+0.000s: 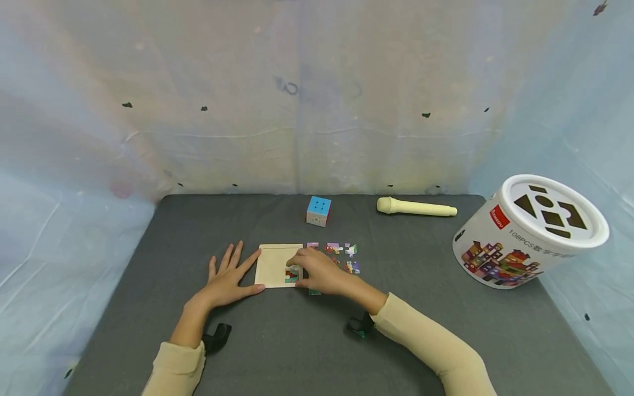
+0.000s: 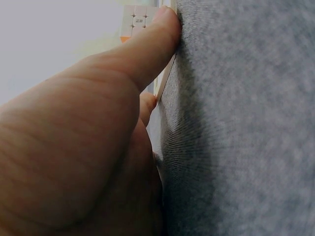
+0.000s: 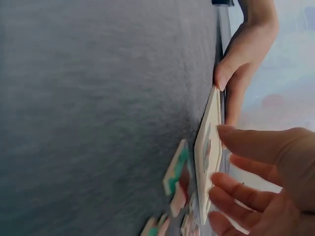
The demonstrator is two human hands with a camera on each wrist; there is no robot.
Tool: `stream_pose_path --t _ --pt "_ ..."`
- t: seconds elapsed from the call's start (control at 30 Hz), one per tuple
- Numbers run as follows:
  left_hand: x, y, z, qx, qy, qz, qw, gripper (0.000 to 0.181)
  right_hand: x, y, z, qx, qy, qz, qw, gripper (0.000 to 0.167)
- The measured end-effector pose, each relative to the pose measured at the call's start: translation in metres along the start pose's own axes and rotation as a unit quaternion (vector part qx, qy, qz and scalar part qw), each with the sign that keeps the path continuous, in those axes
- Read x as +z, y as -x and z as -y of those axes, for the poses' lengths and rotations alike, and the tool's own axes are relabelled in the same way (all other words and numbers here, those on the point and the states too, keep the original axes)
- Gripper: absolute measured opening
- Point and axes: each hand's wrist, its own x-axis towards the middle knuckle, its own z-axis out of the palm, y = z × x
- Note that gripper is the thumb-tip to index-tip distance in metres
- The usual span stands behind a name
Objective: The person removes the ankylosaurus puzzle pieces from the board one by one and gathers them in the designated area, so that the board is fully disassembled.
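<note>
A pale wooden puzzle board (image 1: 271, 265) lies flat on the grey table. In its lower right corner sits a small red and green puzzle piece (image 1: 291, 276). My left hand (image 1: 225, 286) rests spread, with thumb and index finger touching the board's left side. Over the right side is my right hand (image 1: 322, 270), thumb and loosely bent fingers apart around the piece. The right wrist view shows the thumb (image 3: 246, 142) at the board's surface; whether the fingertips press the piece cannot be told. Several loose puzzle pieces (image 1: 351, 250) lie right of the board, partly hidden by the right hand.
A puzzle cube (image 1: 318, 210) with a blue top stands behind the board. Farther right lies a cream toy microphone (image 1: 416, 207). A large white bucket (image 1: 525, 231) with a shape-sorter lid stands at the table's right. Plastic sheeting (image 1: 297, 110) hangs behind the table.
</note>
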Motion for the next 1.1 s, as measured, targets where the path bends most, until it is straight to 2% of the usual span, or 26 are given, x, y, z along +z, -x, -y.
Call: stream_pose_path --t 0.17,0.33,0.8,1.1 --pt "0.005 -0.002 0.005 -0.002 -0.007 0.01 0.9999 0.094 0.004 -0.017 0.004 0.028 0.016 0.031 0.999 0.038" --pt "0.008 -0.005 0.008 -0.008 -0.011 0.02 0.9997 0.095 0.005 -0.022 0.007 0.045 0.037 0.051 0.997 0.037" --pt "0.007 -0.006 0.009 -0.018 -0.02 0.03 0.9992 0.096 0.007 -0.024 0.007 0.052 0.022 0.05 0.9972 0.041" --pt "0.006 -0.005 0.009 -0.015 -0.011 0.027 0.9995 0.096 0.009 -0.026 0.006 0.054 0.021 0.051 0.997 0.033"
